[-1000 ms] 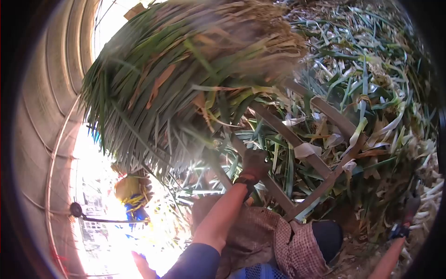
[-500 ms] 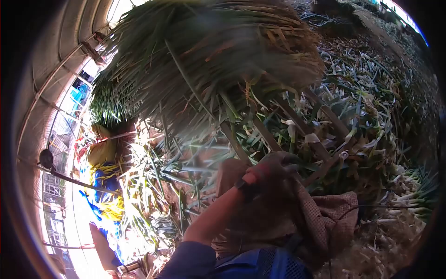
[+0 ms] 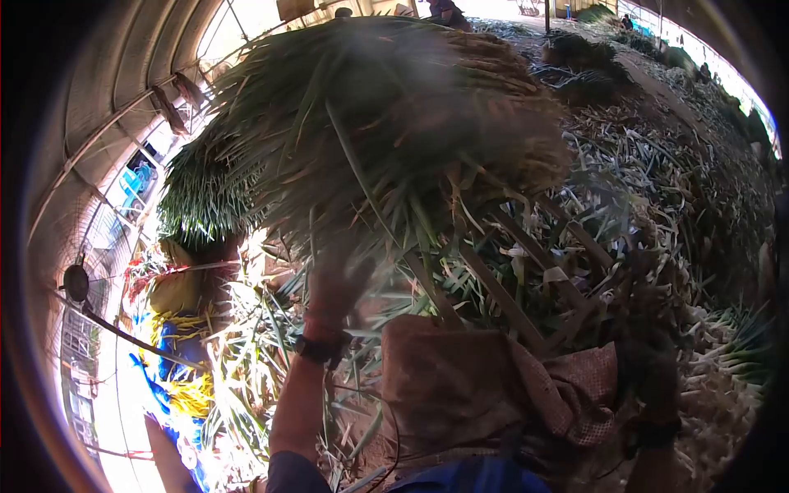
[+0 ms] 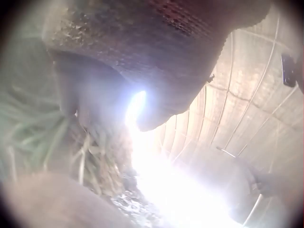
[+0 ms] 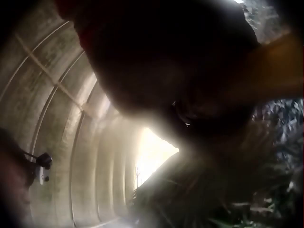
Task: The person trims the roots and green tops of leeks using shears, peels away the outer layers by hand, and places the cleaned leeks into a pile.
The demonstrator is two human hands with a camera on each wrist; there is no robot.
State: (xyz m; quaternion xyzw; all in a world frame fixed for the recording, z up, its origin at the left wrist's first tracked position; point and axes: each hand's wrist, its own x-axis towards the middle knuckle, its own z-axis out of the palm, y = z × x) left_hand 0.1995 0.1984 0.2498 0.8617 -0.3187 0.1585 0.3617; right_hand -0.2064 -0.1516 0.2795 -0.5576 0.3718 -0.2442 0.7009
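In the head view my gloved left hand (image 3: 337, 287), blurred, is raised left of the sackcloth (image 3: 448, 386) over my lap. Its fingers point up toward the leaf tips of a large heap of green onions (image 3: 394, 131). The left wrist view shows the glove (image 4: 142, 52) close up, with blurred leaves beyond. Right of the sackcloth is my dark-gloved right hand (image 3: 649, 370), low and in shadow. From that glove, in the right wrist view, a brown handle-like bar (image 5: 275, 71) sticks out to the right; the rest of it is hidden.
A slatted wooden rack (image 3: 501, 287) stands under the heap. Loose leaves and peelings (image 3: 649, 181) cover the ground to the right, with white onion stalks (image 3: 707, 370) nearer. Yellow and blue ties (image 3: 185, 361) lie at the left by the plastic wall (image 3: 123, 74).
My left hand has left the rack and the sackcloth's upper edge and moved left. The right hand, out of sight half a second ago, shows again. The head view has tilted up.
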